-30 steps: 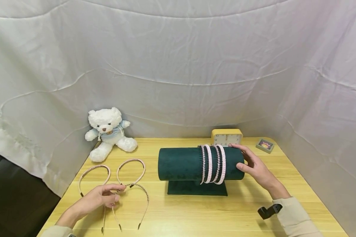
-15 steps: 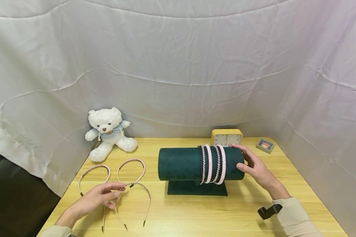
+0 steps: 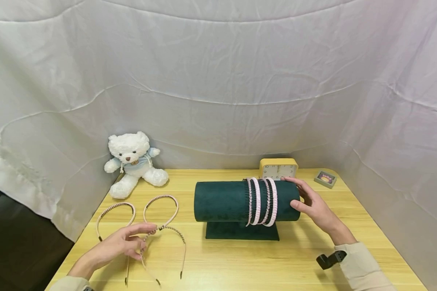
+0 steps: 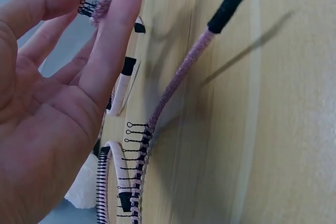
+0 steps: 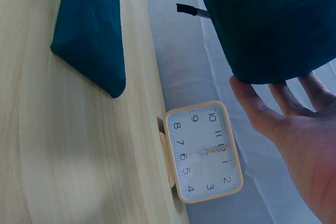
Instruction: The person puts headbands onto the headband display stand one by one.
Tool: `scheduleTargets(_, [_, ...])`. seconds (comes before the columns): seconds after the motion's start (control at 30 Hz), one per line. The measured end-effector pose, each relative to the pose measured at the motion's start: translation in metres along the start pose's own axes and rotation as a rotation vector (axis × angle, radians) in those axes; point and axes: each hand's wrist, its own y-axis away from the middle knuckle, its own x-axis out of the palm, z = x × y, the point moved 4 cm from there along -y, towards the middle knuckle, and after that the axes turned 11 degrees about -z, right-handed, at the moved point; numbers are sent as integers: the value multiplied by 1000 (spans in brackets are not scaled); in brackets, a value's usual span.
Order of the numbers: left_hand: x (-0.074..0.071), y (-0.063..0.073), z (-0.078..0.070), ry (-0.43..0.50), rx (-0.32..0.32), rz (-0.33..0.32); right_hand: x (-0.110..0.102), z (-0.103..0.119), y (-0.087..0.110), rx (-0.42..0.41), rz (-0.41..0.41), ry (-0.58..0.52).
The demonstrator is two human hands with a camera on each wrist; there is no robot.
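My left hand (image 3: 118,244) pinches a thin pink headband (image 3: 184,250) near its top. The left wrist view shows the headband's glittery leg (image 4: 178,74), with black looped wire teeth and a black tip. Two more pink headbands lie by that hand, a left one (image 3: 133,210) and a right one (image 3: 177,206). My right hand (image 3: 315,206) grips the right end of a dark green velvet headband stand (image 3: 220,201), thumb in front and fingers over the top and far side. Several pink headbands (image 3: 274,202) hang over the roll; their black tips (image 5: 186,9) show in the right wrist view.
A white teddy bear (image 3: 131,161) sits at the back left of the wooden table (image 3: 225,262). Behind the stand is a yellow clock (image 3: 278,167), partly hidden by it. A small grey box (image 3: 325,178) lies at the back right. Pale cloth (image 3: 218,81) hangs around the table.
The headband in my left hand has shifted slightly to the right, its legs swinging right. My right hand and the stand have stayed still.
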Motion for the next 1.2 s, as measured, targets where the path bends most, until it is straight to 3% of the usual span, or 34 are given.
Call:
scheduleTargets(0.47, [5, 0, 2, 80, -33, 102, -1, 0, 1, 11, -9, 13])
scheduleTargets(0.73, [6, 0, 0, 24, -45, 62, 0, 0, 1, 5, 2, 1])
scheduleTargets(1.2, [10, 0, 1, 13, -46, 20, 0, 0, 1, 5, -2, 11])
